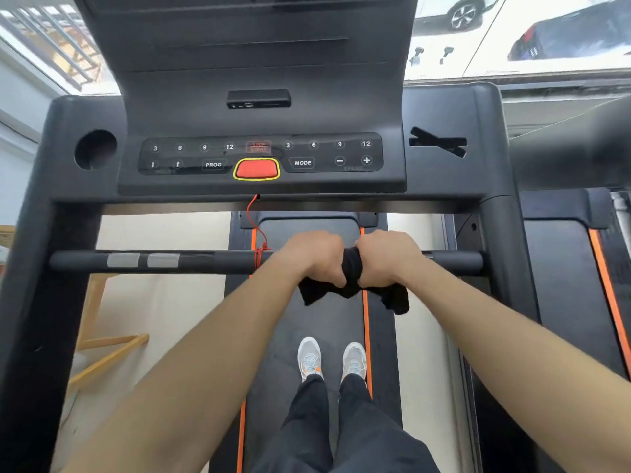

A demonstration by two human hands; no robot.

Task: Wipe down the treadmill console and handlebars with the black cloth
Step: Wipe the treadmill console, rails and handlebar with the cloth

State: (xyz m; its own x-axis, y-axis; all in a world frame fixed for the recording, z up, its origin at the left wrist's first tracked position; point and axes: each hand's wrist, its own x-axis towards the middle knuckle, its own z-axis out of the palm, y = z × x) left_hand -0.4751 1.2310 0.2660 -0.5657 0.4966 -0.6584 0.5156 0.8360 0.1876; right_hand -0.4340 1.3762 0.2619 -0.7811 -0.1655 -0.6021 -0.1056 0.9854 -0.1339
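Gripping the black cloth (351,271) with both hands, fists closed side by side over the crossbar (211,261). Left hand (312,256) sitting just right of the red cord knot (260,257); right hand (387,256) touching the cloth from the other side. Cloth bunching between the two fists, wrapping the bar, loose ends hanging below on both sides.

Crossbar running left to right, long axis straight across the body. Hands working right of centre, so the longer bare stretch lying to the left, toward the two grey sensor pads (143,260); only a short stub showing beyond the right hand. Left hand nearer that long stretch, judging by position. Cord knot standing between cloth and pads, likely snagging a leftward slide.

Console (259,158) lying above and ahead of the hands, well apart from the cloth; red stop key (256,169) at its middle.

Counting: one cloth, one crossbar, two grey pads, one cord, one console, two hands, two shoes (331,358) on the belt (307,233).
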